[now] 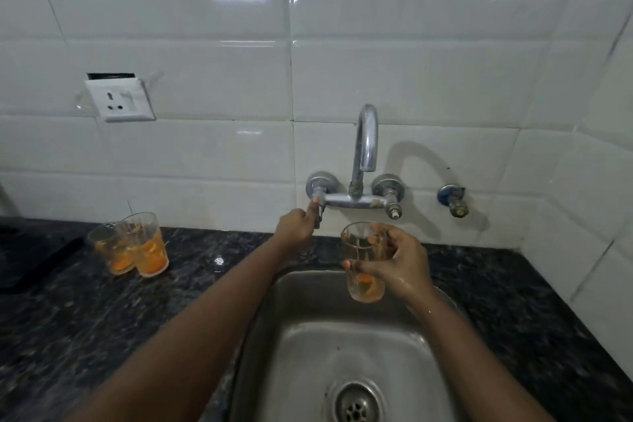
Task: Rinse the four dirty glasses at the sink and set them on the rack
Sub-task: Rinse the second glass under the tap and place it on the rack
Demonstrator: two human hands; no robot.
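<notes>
My right hand (pixel 400 260) grips a dirty glass (pixel 364 262) under the spout; my left hand (pixel 296 224) pinches the tap handle (pixel 318 205), about to turn the water on.

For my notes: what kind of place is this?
Probably a home kitchen: a steel sink set in a dark stone counter, a wall tap on white tiles, and used glasses nearby.
</notes>
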